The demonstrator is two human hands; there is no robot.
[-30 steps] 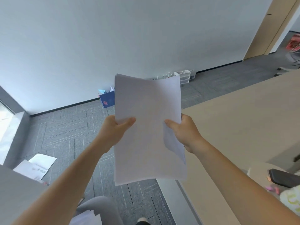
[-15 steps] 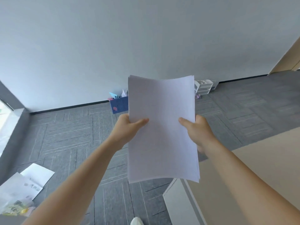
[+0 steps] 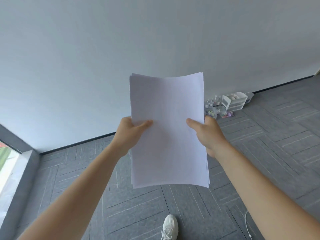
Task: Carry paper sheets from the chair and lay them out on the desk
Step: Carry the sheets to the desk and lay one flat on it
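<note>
Two bare hands are holding up one stack of white paper sheets (image 3: 168, 135) over grey carpet tile floor (image 3: 138, 205).
One white sneaker (image 3: 170, 226) is showing, cut off at the bottom edge. Left hand (image 3: 129, 134) and right hand (image 3: 208, 134) are each gripping a side edge, with the stack hanging between them, thumbs on top and fingers hidden beneath. The sheets can't be counted. One white plastic drawer organiser (image 3: 234, 101) is sitting by the far wall, with blurred clutter beside it.
</note>
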